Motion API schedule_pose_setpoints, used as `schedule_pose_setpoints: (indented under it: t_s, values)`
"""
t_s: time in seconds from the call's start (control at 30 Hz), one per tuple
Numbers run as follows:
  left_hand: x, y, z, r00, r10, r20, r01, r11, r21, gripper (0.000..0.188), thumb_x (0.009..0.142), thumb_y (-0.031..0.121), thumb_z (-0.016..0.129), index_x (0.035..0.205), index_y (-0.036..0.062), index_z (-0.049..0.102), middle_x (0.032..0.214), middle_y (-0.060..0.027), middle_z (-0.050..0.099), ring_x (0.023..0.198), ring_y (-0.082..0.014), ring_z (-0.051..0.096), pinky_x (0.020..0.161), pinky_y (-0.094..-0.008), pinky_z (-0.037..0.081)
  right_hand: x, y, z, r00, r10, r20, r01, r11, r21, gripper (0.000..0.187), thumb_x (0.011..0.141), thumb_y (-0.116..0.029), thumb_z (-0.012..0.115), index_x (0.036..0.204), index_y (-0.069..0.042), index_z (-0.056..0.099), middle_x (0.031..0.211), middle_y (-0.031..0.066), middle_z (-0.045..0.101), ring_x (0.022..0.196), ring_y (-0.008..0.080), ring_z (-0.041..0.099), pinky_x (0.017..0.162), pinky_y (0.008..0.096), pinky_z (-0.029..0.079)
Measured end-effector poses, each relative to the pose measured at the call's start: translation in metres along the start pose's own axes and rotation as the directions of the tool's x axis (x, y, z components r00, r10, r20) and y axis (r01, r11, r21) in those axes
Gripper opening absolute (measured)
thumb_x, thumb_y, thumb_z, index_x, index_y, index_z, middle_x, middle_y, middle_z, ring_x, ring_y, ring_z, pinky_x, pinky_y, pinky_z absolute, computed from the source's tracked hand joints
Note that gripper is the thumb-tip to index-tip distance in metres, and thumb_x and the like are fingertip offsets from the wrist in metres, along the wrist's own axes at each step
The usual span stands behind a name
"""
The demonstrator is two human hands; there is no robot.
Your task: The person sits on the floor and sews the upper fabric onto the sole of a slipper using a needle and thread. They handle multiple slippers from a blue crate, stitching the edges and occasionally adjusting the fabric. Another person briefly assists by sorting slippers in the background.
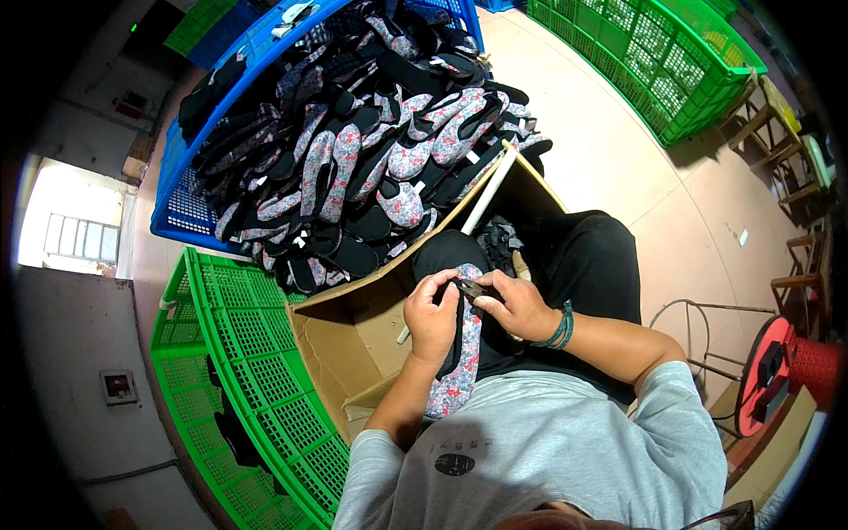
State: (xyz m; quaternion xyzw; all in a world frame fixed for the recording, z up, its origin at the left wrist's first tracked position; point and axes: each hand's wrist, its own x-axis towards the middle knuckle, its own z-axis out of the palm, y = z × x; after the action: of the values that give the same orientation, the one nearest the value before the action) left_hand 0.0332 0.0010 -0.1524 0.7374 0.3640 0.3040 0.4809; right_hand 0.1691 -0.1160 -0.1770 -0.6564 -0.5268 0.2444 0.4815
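A flower-patterned slipper [461, 371] with black lining lies across my lap, its toe end pointing away from me. My left hand [433, 320] pinches the slipper's black edge near the far end, thumb bent over it. Close beside it, my right hand [523, 307] is closed around small dark thread snips [472, 288], whose blades lie against the slipper near my left fingertips. Whether the blades touch a thread is too small to tell. A green cord bracelet circles my right wrist.
Many similar slippers [340, 168] are heaped in a blue plastic crate [196, 208] ahead. An open cardboard box [331, 353] stands by my knees, a white tube [488, 190] leaning in it. Green crates stand at left [265, 371] and far right [649, 71]. A red round stool [767, 375] is at right.
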Motion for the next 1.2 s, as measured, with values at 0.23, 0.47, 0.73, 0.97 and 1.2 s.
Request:
schedule_pose_setpoints:
  t_s: [0.23, 0.47, 0.73, 0.97, 1.2]
  values:
    - [0.0, -0.002, 0.002, 0.999, 0.042, 0.002, -0.042, 0.999, 0.015, 0.017, 0.082, -0.001, 0.062, 0.097, -0.0011, 0.07, 0.093, -0.0115, 0.07, 0.086, -0.0199, 0.067, 0.081, -0.03, 0.051, 0.001, -0.001, 0.001, 1.0, 0.005, -0.011, -0.005, 1.0, 0.009, 0.027, 0.094, -0.023, 0.062, 0.109, -0.002, 0.058, 0.093, 0.0192, 0.065, 0.084, 0.0374, 0.065, 0.073, 0.0398, 0.051]
    - [0.0, -0.004, 0.003, 1.0, 0.02, 0.014, -0.02, 1.0, 0.012, 0.018, 0.082, -0.001, 0.062, 0.098, -0.0012, 0.07, 0.093, -0.0097, 0.07, 0.086, -0.0175, 0.066, 0.08, -0.0289, 0.051, 0.003, -0.002, 0.004, 0.999, -0.003, -0.049, 0.003, 1.0, 0.008, 0.022, 0.094, -0.024, 0.06, 0.104, -0.004, 0.058, 0.088, 0.0189, 0.066, 0.081, 0.0385, 0.066, 0.068, 0.0431, 0.052]
    - [0.006, 0.006, -0.004, 0.996, 0.034, 0.077, -0.041, 0.995, 0.093, 0.019, 0.083, 0.0, 0.062, 0.1, -0.0014, 0.071, 0.094, -0.0072, 0.071, 0.086, -0.0129, 0.065, 0.081, -0.0271, 0.051, 0.005, 0.015, 0.017, 0.96, 0.278, -0.039, -0.21, 0.801, 0.56, 0.015, 0.1, -0.02, 0.055, 0.103, -0.005, 0.056, 0.077, 0.0036, 0.062, 0.063, 0.0125, 0.059, 0.058, 0.0274, 0.047]
    - [0.031, -0.001, -0.023, 0.912, -0.179, 0.368, 0.243, 0.961, -0.135, 0.038, 0.083, -0.003, 0.063, 0.121, -0.0032, 0.061, 0.115, -0.0107, 0.067, 0.106, -0.0175, 0.063, 0.095, -0.0296, 0.047, 0.022, 0.032, 0.007, 0.834, 0.549, 0.055, -0.379, 0.498, 0.78, 0.023, 0.1, -0.027, 0.055, 0.103, -0.005, 0.057, 0.073, 0.0004, 0.062, 0.05, 0.0052, 0.047, 0.041, 0.0209, 0.036]
    - [0.039, -0.011, -0.029, 0.863, -0.224, 0.453, 0.301, 0.948, -0.106, 0.033, 0.084, 0.0, 0.064, 0.117, -0.0033, 0.062, 0.11, -0.0081, 0.066, 0.101, -0.0143, 0.062, 0.092, -0.0268, 0.047, 0.022, 0.009, 0.009, 0.948, 0.317, -0.022, -0.227, 0.726, 0.649, 0.029, 0.089, -0.012, 0.071, 0.114, -0.002, 0.06, 0.092, 0.0015, 0.064, 0.077, 0.0053, 0.057, 0.068, 0.0202, 0.049]
